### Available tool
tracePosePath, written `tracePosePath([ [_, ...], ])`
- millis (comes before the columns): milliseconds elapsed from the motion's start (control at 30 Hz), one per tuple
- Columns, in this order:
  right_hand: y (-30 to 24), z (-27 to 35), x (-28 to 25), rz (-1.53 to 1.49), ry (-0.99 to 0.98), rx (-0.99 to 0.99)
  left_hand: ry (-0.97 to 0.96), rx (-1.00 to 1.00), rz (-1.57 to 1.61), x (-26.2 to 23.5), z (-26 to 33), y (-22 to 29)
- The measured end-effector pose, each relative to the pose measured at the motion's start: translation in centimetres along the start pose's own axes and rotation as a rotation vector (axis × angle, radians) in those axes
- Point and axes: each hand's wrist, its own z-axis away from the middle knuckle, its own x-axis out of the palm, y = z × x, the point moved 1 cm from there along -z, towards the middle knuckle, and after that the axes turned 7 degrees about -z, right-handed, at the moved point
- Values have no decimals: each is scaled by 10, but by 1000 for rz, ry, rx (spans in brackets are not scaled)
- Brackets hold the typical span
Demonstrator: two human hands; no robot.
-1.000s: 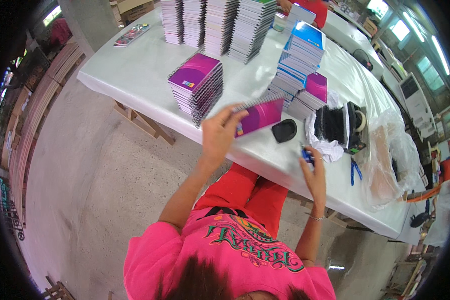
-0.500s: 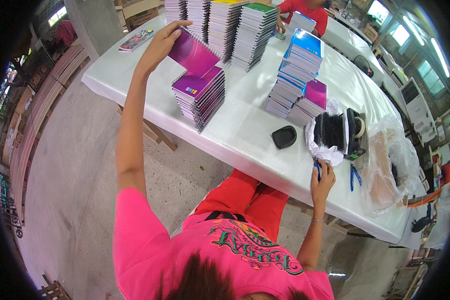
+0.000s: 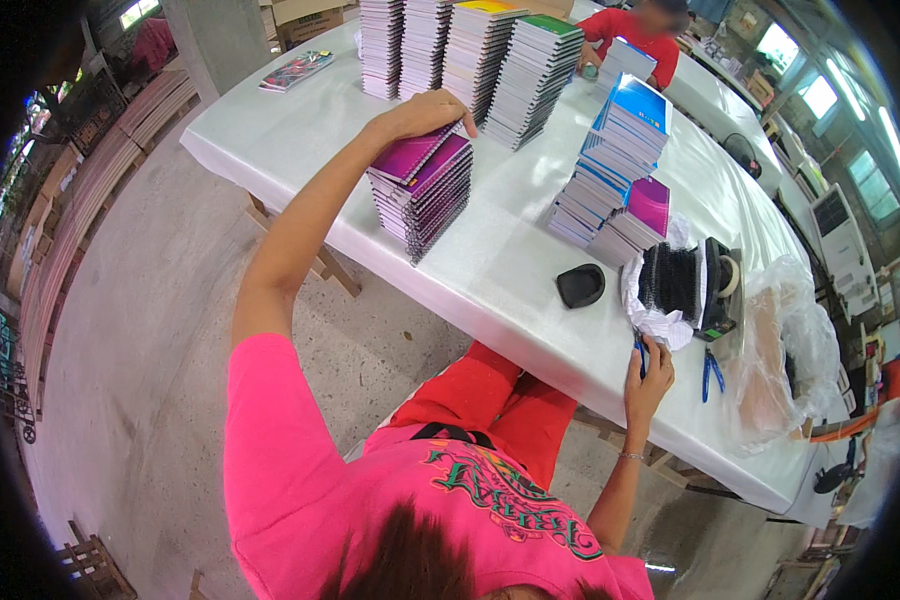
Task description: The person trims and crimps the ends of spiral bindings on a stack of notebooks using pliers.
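At the far edge of a purple spiral notebook point(image 3: 416, 155), my left hand point(image 3: 428, 115) has its fingers bent round the corner, some of them hidden. That notebook lies slightly askew on top of a stack of purple spiral notebooks point(image 3: 420, 215), their black coils facing right. My right hand point(image 3: 651, 378) is closed round blue-handled pliers point(image 3: 640, 352) at the table's near edge, and the tool is mostly covered by the fingers. Just beyond it sits a bundle of black spiral coils point(image 3: 667, 283) in crumpled white paper point(image 3: 660, 322).
Tall notebook stacks point(image 3: 535, 80) stand at the back; blue-covered books point(image 3: 610, 150) and purple-covered books point(image 3: 635, 215) rise right of centre. A black shallow dish point(image 3: 581, 286), a tape dispenser point(image 3: 718, 300), another blue-handled tool point(image 3: 712, 374) and plastic wrapping point(image 3: 785, 350) lie nearby. Across the table sits a person in red point(image 3: 642, 35).
My left hand has brought the raised purple notebook down onto the purple stack, moving right and lower. My right hand keeps the pliers in nearly the same place. The whole view has shifted slightly.
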Motion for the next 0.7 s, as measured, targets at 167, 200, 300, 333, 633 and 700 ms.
tracePosePath([
  [167,3,2,-1,15,16,3,-16,-50,-102,14,-3,18],
  [200,3,1,0,13,16,6,-13,-51,-144,16,-3,17],
  [300,2,2,-2,9,14,14,28,13,-131,23,-3,21],
  [333,2,2,-2,1,14,6,26,13,-131,25,-3,18],
  [633,4,3,0,-1,19,39,34,78,-141,37,-4,15],
  [700,3,0,-2,-31,94,7,29,62,-146,36,-4,16],
])
